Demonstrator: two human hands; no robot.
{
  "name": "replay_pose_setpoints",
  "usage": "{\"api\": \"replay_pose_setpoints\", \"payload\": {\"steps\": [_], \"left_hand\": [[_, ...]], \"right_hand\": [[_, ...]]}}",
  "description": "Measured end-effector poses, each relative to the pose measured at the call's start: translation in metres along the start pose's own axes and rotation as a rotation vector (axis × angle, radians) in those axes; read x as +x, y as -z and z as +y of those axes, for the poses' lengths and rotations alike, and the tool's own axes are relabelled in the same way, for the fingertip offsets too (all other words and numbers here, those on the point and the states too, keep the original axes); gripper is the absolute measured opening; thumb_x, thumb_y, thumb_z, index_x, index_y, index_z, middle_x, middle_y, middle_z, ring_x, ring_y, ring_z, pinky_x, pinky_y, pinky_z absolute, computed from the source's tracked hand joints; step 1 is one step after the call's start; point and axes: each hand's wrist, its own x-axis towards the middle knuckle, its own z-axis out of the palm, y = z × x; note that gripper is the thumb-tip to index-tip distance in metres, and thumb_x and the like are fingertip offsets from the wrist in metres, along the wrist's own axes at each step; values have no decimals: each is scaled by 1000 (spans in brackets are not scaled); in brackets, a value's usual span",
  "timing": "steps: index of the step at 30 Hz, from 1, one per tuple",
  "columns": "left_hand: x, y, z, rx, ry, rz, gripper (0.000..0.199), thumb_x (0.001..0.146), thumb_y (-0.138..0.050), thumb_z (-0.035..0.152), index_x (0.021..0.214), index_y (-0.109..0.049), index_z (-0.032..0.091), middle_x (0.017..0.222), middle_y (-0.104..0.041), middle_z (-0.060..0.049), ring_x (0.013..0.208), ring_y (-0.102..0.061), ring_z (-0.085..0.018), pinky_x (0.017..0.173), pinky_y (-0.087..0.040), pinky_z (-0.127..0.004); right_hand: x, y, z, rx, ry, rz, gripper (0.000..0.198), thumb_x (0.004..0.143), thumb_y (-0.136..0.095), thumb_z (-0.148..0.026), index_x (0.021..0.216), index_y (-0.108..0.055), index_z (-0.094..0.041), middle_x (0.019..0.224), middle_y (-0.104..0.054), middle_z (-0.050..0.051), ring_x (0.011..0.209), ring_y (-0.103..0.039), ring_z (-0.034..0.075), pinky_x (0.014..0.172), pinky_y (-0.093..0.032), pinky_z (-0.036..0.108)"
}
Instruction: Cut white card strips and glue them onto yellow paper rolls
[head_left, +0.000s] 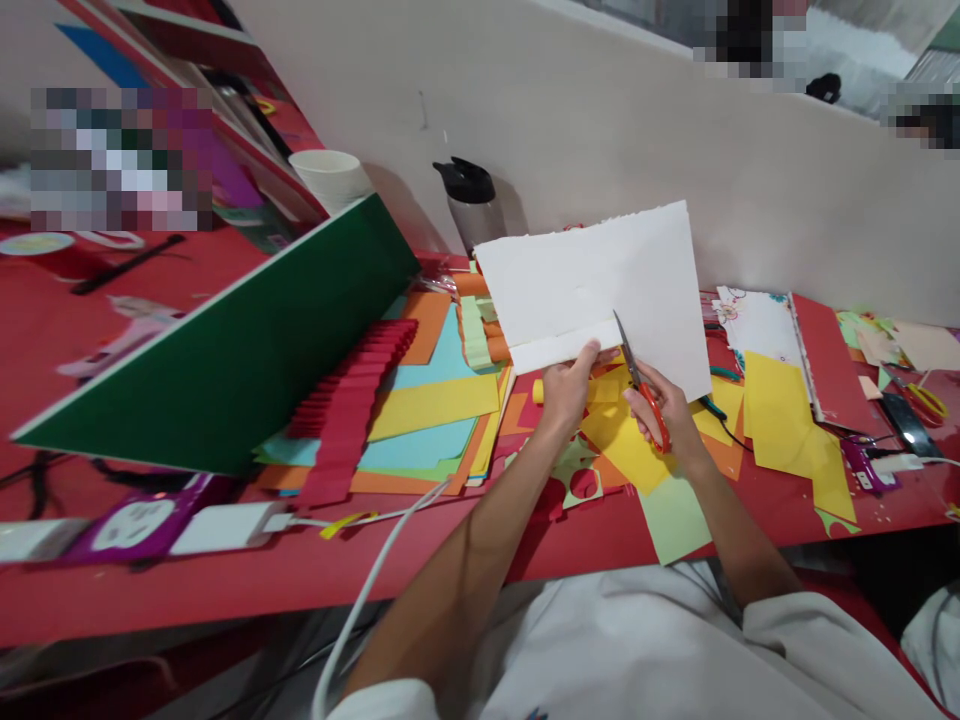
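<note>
A large sheet of white paper [600,262] is held up over the table, its top edge rough. My left hand [571,385] grips its lower edge, where a white strip lies partly cut along the bottom. In my right hand [673,410] is a pair of scissors [654,408] with red-orange handles. Their dark blades point up and lie against the paper at the right end of the strip. Below my hands are yellow sheets [626,440], a pale green sheet [675,520] and cut scraps [581,480].
To the left, a green board [225,340] leans over a pleated red paper strip [341,410] and coloured sheets. A bottle [472,205] and a white cup [330,178] stand behind. A power strip [135,525] with a white cable lies at the front edge. Yellow-handled scissors [926,402] are far right.
</note>
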Motion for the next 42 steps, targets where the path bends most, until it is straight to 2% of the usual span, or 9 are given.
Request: {"api": "replay_pose_setpoints", "payload": {"steps": [17, 21, 23, 25, 28, 31, 35, 39, 42], "left_hand": [[-5, -16, 8, -218, -43, 126, 35, 66, -91, 41, 82, -72, 16, 81, -79, -5, 82, -80, -23, 94, -63, -39], [13, -3, 18, -297, -86, 204, 37, 62, -91, 40, 71, -62, 20, 71, -73, 1, 76, -78, -17, 95, -63, -34], [17, 3, 21, -303, -84, 201, 37, 63, -90, 39, 69, -59, 20, 67, -71, 3, 73, -77, -15, 95, -63, -34], [16, 5, 23, -305, -77, 166, 36, 64, -90, 39, 70, -60, 20, 68, -72, 2, 73, -77, -16, 95, -63, -34], [13, 4, 24, -307, -71, 103, 36, 65, -89, 40, 71, -60, 20, 71, -73, 1, 75, -77, -16, 96, -63, -36], [11, 3, 27, -303, -64, 86, 40, 64, -90, 41, 68, -56, 20, 67, -68, 4, 73, -76, -15, 95, -63, -36], [12, 4, 28, -331, -47, 90, 43, 61, -92, 40, 67, -55, 20, 66, -67, 5, 69, -74, -13, 90, -63, -32], [9, 4, 24, -263, 19, 2, 44, 61, -93, 45, 69, -57, 20, 66, -69, 2, 67, -75, -16, 86, -65, -35], [1, 0, 16, -149, -17, -6, 43, 62, -93, 47, 76, -65, 18, 74, -74, -2, 73, -77, -20, 84, -66, -38]], "right_hand": [[-16, 25, 1, -28, -20, -252, 78, 99, -63, -62, 165, -36, -31, 75, -60, -4, 52, -53, 9, 45, -45, 19], [-30, 44, 4, -93, -179, -407, 72, 97, -67, -59, 160, -47, -31, 75, -59, -4, 53, -50, 9, 46, -41, 20], [-32, 61, 3, -239, -128, -429, 68, 93, -73, -56, 153, -58, -27, 72, -57, -5, 55, -49, 10, 51, -42, 22], [-33, 78, -2, -496, -14, -392, 62, 89, -79, -52, 145, -68, -28, 76, -64, -3, 63, -55, 13, 59, -45, 25], [-33, 100, -12, -849, 25, -313, 53, 88, -79, -42, 139, -73, -33, 108, -80, 5, 92, -72, 24, 78, -53, 32], [-34, 115, -24, -978, -14, -315, 43, 88, -75, -39, 131, -78, -32, 115, -82, 7, 99, -76, 29, 83, -55, 35], [-26, 121, -42, -871, -38, -152, 37, 93, -71, -51, 123, -79, -30, 107, -83, 6, 94, -77, 27, 83, -58, 37], [3, 102, -49, -511, 230, 129, 63, 83, -83, -53, 138, -67, -27, 136, -74, 10, 125, -70, 30, 100, -58, 42], [29, 85, -39, -227, 226, 241, 59, 77, -87, -57, 120, -72, -20, 118, -80, 12, 107, -76, 29, 92, -61, 42]]}}
